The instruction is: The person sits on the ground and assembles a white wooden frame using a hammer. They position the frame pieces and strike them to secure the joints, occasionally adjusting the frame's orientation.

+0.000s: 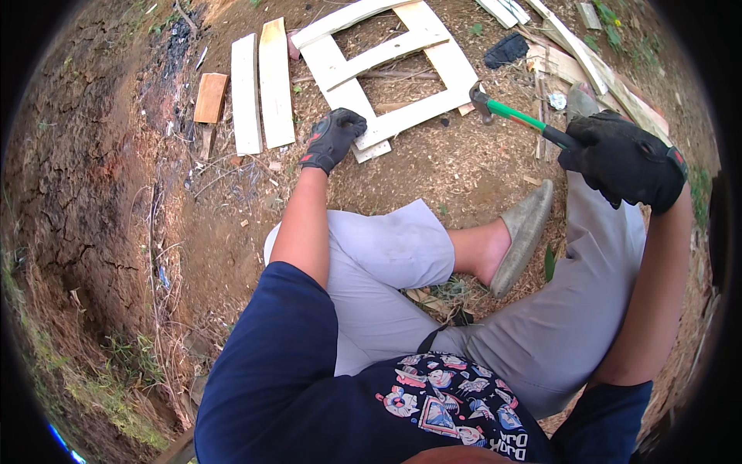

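My right hand [624, 161], in a black work glove, is wrapped round the dark grip of a claw hammer [516, 115] with a green and orange handle. The hammer's head hangs over the near right corner of a pale wooden frame [421, 112] made of nailed or laid boards with a crossbar. At the frame's near left corner, my gloved left hand [334, 139] is closed, its fingertips pinched together just over the wood. Whatever they hold, if anything, is too small to tell.
Two pale boards [277, 85] and a short brown block [210, 98] lie left of the frame. Several planks [572, 58] are piled at the far right, near a dark crumpled item [506, 50]. My shoe [524, 236] rests on ground strewn with wood chips.
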`<state>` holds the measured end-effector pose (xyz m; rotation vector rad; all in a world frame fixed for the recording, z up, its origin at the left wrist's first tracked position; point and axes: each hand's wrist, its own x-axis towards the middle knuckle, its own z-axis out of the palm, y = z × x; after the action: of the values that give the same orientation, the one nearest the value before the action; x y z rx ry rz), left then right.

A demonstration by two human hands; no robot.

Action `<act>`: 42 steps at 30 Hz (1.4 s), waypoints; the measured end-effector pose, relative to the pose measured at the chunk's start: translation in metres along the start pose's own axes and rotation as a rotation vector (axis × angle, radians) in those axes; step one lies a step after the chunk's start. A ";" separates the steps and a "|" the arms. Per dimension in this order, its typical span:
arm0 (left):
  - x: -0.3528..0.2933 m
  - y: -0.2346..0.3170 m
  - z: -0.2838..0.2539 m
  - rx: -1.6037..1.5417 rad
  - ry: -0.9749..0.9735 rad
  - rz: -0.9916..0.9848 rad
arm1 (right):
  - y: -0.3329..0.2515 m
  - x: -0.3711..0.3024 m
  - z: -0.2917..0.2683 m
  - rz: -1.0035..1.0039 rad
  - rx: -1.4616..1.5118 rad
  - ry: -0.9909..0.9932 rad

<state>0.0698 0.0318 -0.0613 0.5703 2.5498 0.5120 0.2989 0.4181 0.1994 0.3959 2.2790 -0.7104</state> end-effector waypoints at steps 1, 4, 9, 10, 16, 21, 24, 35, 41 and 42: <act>0.001 -0.001 -0.001 0.003 0.002 0.022 | 0.000 -0.001 0.000 0.048 0.035 0.000; -0.002 -0.017 -0.004 0.023 0.000 0.056 | -0.017 0.001 0.001 0.160 0.105 -0.018; -0.007 -0.004 -0.012 0.044 -0.048 0.083 | -0.015 0.003 0.006 0.049 -0.012 0.001; -0.007 -0.003 -0.014 0.052 -0.062 0.076 | -0.016 0.004 0.006 0.073 -0.015 -0.012; 0.002 -0.002 -0.020 0.057 -0.163 0.039 | -0.034 0.013 0.035 -0.072 -0.145 0.128; 0.004 -0.019 -0.020 -0.032 -0.172 0.121 | -0.078 0.021 0.101 -0.008 -0.009 0.288; 0.003 -0.009 -0.019 -0.047 -0.227 0.093 | -0.093 0.038 0.159 -0.142 0.011 0.329; -0.005 -0.012 -0.023 -0.106 -0.157 0.013 | -0.111 0.112 0.274 0.120 0.544 0.216; -0.003 -0.015 -0.021 -0.069 -0.150 0.066 | -0.105 0.128 0.297 -0.012 0.343 0.381; -0.003 -0.015 -0.020 -0.071 -0.149 0.084 | -0.105 0.130 0.298 -0.034 0.319 0.395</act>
<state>0.0568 0.0125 -0.0505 0.6672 2.3657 0.5648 0.3192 0.1673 -0.0314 0.7004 2.5446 -1.0996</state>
